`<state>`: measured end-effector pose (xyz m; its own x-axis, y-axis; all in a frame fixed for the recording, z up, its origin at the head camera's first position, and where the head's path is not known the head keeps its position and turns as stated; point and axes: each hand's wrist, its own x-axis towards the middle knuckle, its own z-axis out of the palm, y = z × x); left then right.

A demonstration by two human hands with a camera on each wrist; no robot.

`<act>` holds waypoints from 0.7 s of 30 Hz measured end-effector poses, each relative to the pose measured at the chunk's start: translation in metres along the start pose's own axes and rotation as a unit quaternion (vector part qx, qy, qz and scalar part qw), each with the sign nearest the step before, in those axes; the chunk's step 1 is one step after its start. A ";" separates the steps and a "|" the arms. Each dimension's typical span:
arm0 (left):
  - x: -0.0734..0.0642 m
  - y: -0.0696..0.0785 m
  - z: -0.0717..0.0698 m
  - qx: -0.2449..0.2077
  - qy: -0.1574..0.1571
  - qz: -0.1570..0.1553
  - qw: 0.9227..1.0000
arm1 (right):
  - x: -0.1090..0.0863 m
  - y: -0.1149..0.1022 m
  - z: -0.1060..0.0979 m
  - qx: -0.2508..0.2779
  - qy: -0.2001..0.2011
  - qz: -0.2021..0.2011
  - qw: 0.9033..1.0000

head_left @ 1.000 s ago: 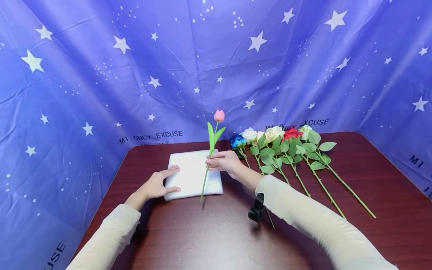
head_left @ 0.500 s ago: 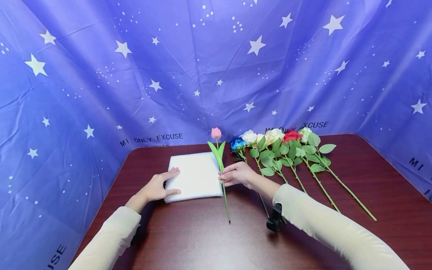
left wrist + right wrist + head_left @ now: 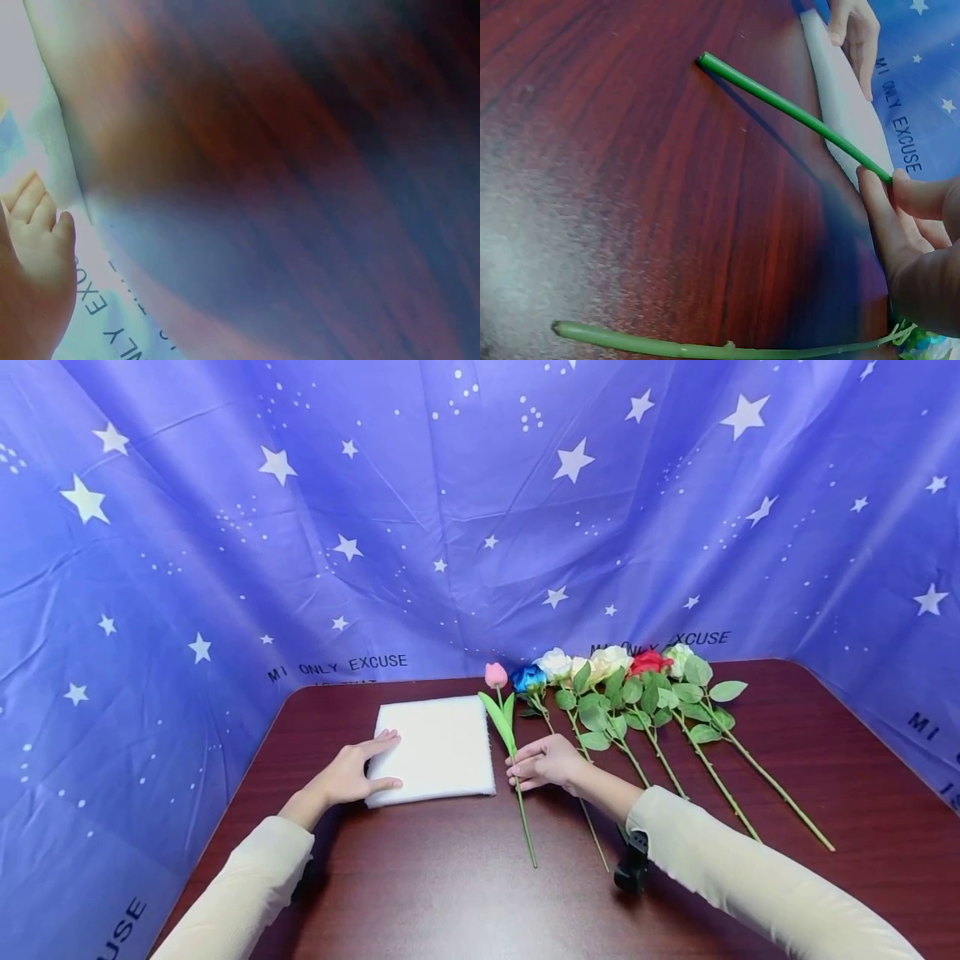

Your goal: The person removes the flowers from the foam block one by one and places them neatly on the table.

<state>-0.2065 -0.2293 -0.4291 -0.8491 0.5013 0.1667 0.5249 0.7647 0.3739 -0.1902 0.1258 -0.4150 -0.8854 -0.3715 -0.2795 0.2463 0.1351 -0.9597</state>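
Observation:
A pink tulip [image 3: 496, 674] with green leaves slants over the table just right of a flat white foam pad [image 3: 438, 747]. My right hand [image 3: 551, 762] pinches its stem between thumb and fingers. In the right wrist view, the end of the green stem [image 3: 780, 105] lies at or very near the tabletop, its shadow meeting it there. My left hand [image 3: 347, 774] rests on the pad's left edge, fingers and thumb spread. Only part of that left hand [image 3: 37, 255] appears in the left wrist view, which is blurred.
Right of the tulip a blue rose [image 3: 529, 678] lies on the dark red table [image 3: 450, 885]. Beyond it lie white and cream roses [image 3: 609, 662], a red rose [image 3: 649, 662] and a pale rose [image 3: 680, 658], stems toward me. A starry blue cloth [image 3: 420, 510] hangs behind.
My right hand has carried the tulip rightward and down, from over the foam pad to beside the blue rose. The left hand has stayed on the pad.

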 end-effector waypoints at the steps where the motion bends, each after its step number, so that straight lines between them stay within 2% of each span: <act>1: 0.000 0.000 0.000 0.000 -0.004 -0.001 1.000 | -0.001 0.001 0.001 -0.006 0.006 0.001 1.000; 6: 0.002 0.003 -0.004 0.004 -0.026 -0.015 1.000 | -0.002 0.002 0.001 -0.030 0.047 0.012 0.998; 9: 0.004 0.005 -0.007 0.002 -0.039 -0.026 0.999 | -0.002 0.001 0.000 -0.035 0.056 0.024 0.998; 15: 0.005 0.007 -0.009 0.002 -0.048 -0.038 0.998 | 0.001 0.002 -0.004 -0.014 0.055 0.051 0.997; 21: 0.004 0.010 -0.008 0.011 -0.043 -0.029 0.999 | 0.004 0.002 -0.007 0.013 0.073 0.080 0.994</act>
<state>-0.2046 -0.2229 -0.4169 -0.8706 0.4876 0.0654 0.4762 0.8020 0.3605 -0.1958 0.1315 -0.4175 -0.8815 -0.2102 -0.4229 0.3964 0.1571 -0.9045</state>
